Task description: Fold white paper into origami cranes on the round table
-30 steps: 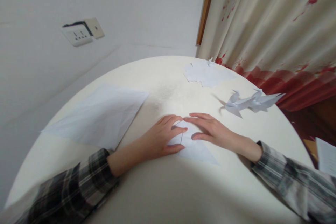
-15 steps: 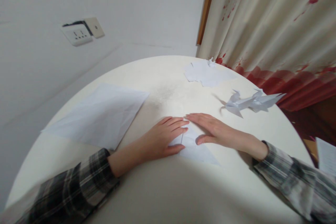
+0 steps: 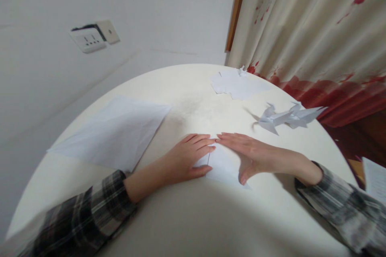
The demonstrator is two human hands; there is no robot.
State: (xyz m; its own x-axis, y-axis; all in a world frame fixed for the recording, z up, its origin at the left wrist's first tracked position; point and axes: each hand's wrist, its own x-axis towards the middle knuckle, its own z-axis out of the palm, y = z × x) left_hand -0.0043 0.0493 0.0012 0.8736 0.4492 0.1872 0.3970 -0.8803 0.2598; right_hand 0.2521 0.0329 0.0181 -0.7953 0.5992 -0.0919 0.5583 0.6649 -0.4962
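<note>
A small folded sheet of white paper (image 3: 223,166) lies on the table in front of me, with a dark fold line running near its middle. My left hand (image 3: 193,156) rests flat over its left part, fingers stretched out and covering much of that side. Along the right edge of the paper is my right hand (image 3: 249,150). Its fingers point to the top corner, and its thumb is spread down to the lower right corner. Both hands touch the paper, and neither grips it between closed fingers.
On the round white table (image 3: 181,225), a large sheet of white paper (image 3: 117,132) lies at left. Folded paper cranes (image 3: 289,117) stand at right. Torn paper (image 3: 238,84) lies at the back. A wall socket (image 3: 90,39) and a flowered curtain (image 3: 307,28) are beyond.
My right hand has shifted slightly right and toward me, its thumb moving down to the paper's lower right corner. My left hand has stayed in place.
</note>
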